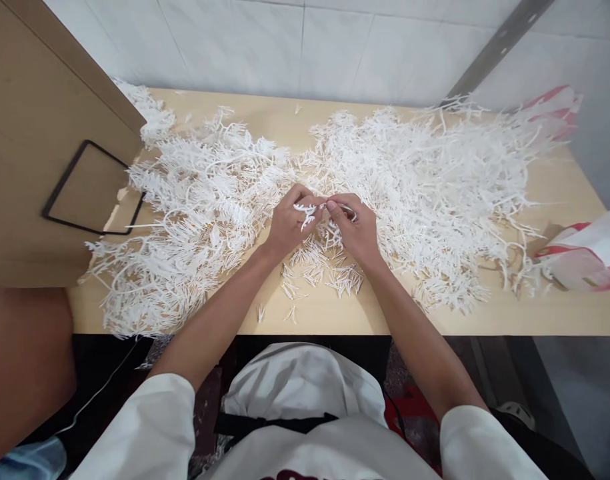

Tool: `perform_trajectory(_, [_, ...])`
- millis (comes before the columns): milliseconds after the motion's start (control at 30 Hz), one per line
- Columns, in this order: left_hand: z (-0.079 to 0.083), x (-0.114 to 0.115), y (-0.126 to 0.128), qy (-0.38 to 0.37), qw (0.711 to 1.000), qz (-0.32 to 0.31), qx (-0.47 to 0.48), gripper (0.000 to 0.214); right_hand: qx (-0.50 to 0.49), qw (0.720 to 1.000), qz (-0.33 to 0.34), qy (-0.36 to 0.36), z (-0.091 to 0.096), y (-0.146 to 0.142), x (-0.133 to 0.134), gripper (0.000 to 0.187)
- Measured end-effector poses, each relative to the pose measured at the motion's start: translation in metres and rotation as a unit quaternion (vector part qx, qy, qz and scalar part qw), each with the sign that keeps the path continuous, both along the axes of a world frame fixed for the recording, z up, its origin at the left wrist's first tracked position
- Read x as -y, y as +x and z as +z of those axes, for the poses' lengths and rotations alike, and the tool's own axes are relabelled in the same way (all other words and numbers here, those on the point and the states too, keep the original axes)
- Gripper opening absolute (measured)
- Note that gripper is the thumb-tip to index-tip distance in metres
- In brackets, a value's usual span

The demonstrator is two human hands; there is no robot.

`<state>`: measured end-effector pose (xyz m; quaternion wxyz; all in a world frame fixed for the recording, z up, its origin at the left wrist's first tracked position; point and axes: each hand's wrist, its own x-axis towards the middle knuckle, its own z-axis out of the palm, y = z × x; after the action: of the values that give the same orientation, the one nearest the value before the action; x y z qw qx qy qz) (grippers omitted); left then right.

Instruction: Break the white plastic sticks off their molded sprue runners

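My left hand [291,223] is closed around a small white branched piece [305,213] that looks like a thin plastic sprue; its prongs stick out past the fingers. Thumb and forefinger of my right hand [357,228] pinch together, meeting the left fingertips at the same piece. More white bits show under the right fingers, partly hidden. Just below both hands, short white sticks [345,279] lie scattered on the wooden tabletop [309,319]. A tangled heap of white branched pieces [199,200] spreads left of my hands, and a larger heap [425,193] lies to the right.
At the left stands a large brown cardboard box [49,113] with a black rectangular outline. Red-and-white plastic bags [585,257] sit at the right end of the table. A white tiled wall [265,47] runs behind. Bare skin of another person [25,367] shows at lower left.
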<state>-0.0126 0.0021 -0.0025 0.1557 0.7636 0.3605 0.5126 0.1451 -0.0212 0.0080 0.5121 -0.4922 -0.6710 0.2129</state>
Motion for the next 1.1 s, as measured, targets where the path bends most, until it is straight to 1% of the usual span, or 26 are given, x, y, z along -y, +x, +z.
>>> perform_trajectory(133, [-0.003,0.0,0.003,0.001,0.999,0.04,-0.002,0.017,0.077,0.993,-0.015,0.086,-0.002,-0.002,0.003,0.017])
perform_trajectory(200, [-0.005,-0.001,0.005,-0.03,0.998,0.056,0.022,0.015,0.129,0.981,-0.027,0.142,-0.005,-0.004,0.005,0.017])
perform_trajectory(267, [-0.006,-0.003,0.006,-0.077,0.993,0.063,0.055,0.011,0.169,0.968,-0.032,0.183,-0.007,-0.005,0.005,0.017])
perform_trajectory(367, [-0.004,-0.003,0.01,-0.124,0.988,0.052,0.078,0.011,0.192,0.96,-0.039,0.201,-0.011,-0.004,0.002,0.018])
perform_trajectory(500, [0.001,0.001,0.015,-0.145,0.983,0.035,0.104,0.013,0.165,0.962,-0.046,0.214,-0.014,-0.001,-0.001,0.016])
perform_trajectory(600, [0.004,0.003,0.018,-0.166,0.978,0.012,0.123,0.014,0.136,0.969,-0.037,0.204,-0.013,-0.001,0.0,0.015])
perform_trajectory(700, [0.003,0.002,0.018,-0.174,0.977,0.009,0.126,0.016,0.111,0.976,-0.026,0.185,-0.01,-0.004,0.001,0.013])
perform_trajectory(833, [0.0,-0.003,0.015,-0.178,0.975,0.03,0.126,0.017,0.065,0.992,-0.015,0.109,-0.004,-0.007,0.005,0.013])
perform_trajectory(900, [-0.001,-0.004,0.013,-0.159,0.976,0.052,0.136,0.014,0.033,0.996,-0.028,0.072,-0.002,-0.007,0.007,0.016])
perform_trajectory(967, [-0.001,-0.003,0.012,-0.119,0.982,0.067,0.128,0.014,0.023,0.997,-0.04,0.06,0.001,-0.006,0.008,0.017])
perform_trajectory(1100, [-0.001,0.001,0.011,-0.022,0.996,0.063,0.051,0.015,0.064,0.996,-0.036,0.056,0.002,-0.003,0.006,0.019])
